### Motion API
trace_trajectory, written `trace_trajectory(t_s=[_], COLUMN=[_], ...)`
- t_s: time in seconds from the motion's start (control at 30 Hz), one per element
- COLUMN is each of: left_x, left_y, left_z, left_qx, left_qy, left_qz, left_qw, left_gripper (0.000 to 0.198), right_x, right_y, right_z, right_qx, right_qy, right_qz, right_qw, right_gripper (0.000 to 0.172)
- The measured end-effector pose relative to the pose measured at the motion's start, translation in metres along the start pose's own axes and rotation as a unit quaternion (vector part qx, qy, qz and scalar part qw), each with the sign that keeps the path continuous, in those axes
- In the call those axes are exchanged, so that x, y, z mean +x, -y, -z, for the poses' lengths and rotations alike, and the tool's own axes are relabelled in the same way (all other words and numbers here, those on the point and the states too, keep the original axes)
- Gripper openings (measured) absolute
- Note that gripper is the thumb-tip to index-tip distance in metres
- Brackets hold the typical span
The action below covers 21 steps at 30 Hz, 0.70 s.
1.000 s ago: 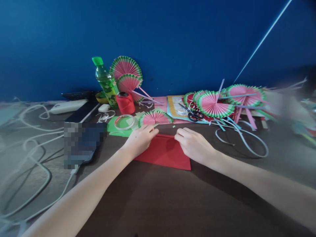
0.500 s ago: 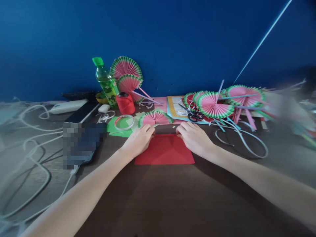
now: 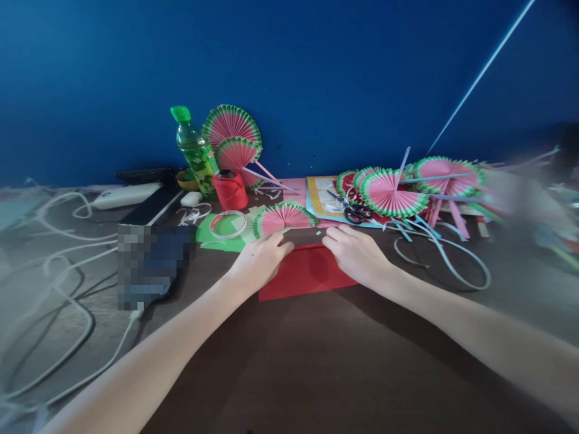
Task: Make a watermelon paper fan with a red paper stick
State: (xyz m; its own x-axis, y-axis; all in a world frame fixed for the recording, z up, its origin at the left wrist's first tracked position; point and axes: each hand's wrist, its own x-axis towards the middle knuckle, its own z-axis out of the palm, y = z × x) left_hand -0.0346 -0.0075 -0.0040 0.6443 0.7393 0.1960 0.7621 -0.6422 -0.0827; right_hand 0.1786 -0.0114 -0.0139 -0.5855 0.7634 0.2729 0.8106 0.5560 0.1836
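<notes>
A sheet of red paper (image 3: 307, 274) lies on the dark tabletop between my hands, its far edge slightly raised. My left hand (image 3: 260, 258) pinches the far left corner, thumb and fingers closed on it. At the far right corner, my right hand (image 3: 355, 252) has its curled fingers closed on the same edge. Just beyond my left fingers is a pink and green pleated paper fan (image 3: 284, 218). A roll of tape (image 3: 227, 224) rests on green paper (image 3: 212, 235) to the left of it.
A phone (image 3: 156, 265) with a charging cable (image 3: 102, 371) lies left. Behind stand a green bottle (image 3: 194, 147) and a red wrapped roll (image 3: 230, 190). Black-handled scissors (image 3: 355, 212) and several pleated fans (image 3: 394, 191) with paper strips lie at the back right, before a blue wall (image 3: 307, 78).
The red paper has turned slightly and shifted right, its near edge now slanting up to the right. My left hand has moved a little right with its corner; the right hand has barely shifted.
</notes>
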Motion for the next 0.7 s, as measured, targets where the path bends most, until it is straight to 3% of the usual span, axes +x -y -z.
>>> trace_trajectory(t_s=[0.17, 0.4, 0.53, 0.7], left_x=[0.001, 0.002, 0.001, 0.001], left_y=[0.004, 0.009, 0.011, 0.011], left_z=[-0.008, -0.018, -0.016, -0.015], left_qx=[-0.105, -0.12, -0.099, -0.001], left_qy=[0.006, -0.043, -0.042, -0.074], left_qz=[0.069, 0.085, 0.072, 0.029], left_qw=[0.992, 0.988, 0.992, 0.997], left_gripper=[0.014, 0.016, 0.018, 0.023], right_x=[-0.001, 0.004, 0.004, 0.002], right_y=[-0.006, -0.023, -0.02, -0.014], right_z=[-0.002, -0.015, -0.018, -0.017], right_qx=[0.05, 0.268, 0.253, 0.175], right_qy=[0.011, -0.029, -0.05, -0.08], right_qz=[-0.016, -0.063, -0.064, -0.046], right_qw=[0.999, 0.961, 0.964, 0.98], right_gripper=[0.02, 0.008, 0.008, 0.009])
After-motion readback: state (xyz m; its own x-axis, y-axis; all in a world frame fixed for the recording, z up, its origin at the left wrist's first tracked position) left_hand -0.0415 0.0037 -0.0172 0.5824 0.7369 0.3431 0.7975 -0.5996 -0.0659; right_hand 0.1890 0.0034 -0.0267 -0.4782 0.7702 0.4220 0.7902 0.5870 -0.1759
